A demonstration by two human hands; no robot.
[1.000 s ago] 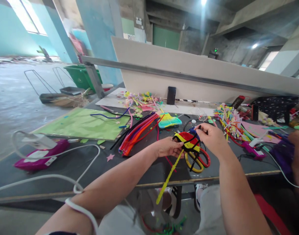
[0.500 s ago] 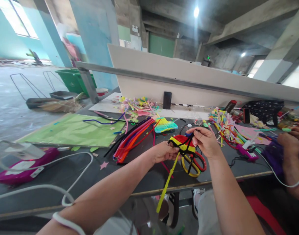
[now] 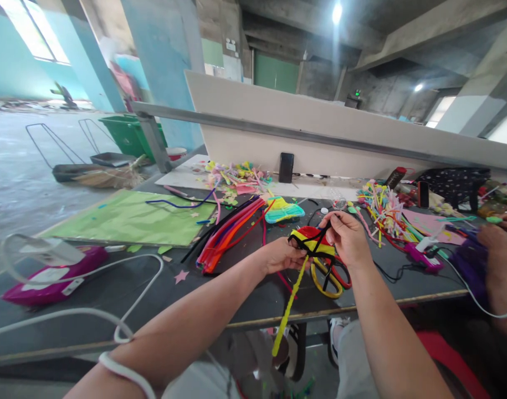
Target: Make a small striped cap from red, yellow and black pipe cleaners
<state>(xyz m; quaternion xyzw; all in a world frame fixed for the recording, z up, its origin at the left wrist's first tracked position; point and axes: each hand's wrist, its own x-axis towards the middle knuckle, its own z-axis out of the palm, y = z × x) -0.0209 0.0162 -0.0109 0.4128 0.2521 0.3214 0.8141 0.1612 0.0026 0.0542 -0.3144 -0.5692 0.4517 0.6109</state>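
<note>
My left hand (image 3: 278, 256) is closed on a pipe-cleaner butterfly (image 3: 324, 251) with red and yellow wings and black lines, held just above the table's front edge. A twisted yellow stem (image 3: 287, 313) hangs down from it toward my knees. Below the wings are yellow and red loops (image 3: 315, 284), crossed by a black strand. My right hand (image 3: 348, 237) pinches the upper end of a black pipe cleaner (image 3: 319, 238) that runs down across the wings. Behind my hands lies a yellow and turquoise pipe-cleaner piece (image 3: 284, 210).
A bundle of red, orange, purple and black pipe cleaners (image 3: 226, 235) lies left of my hands. Beyond are a green sheet (image 3: 132, 219), a phone (image 3: 286, 168) and craft piles (image 3: 380, 208). A white cable (image 3: 134, 310) crosses my left forearm. Another person's hand (image 3: 496, 244) is at far right.
The view has shifted slightly, so everything sits a little further right. My right fingertips have moved up a little with the black pipe cleaner. My left hand keeps its hold.
</note>
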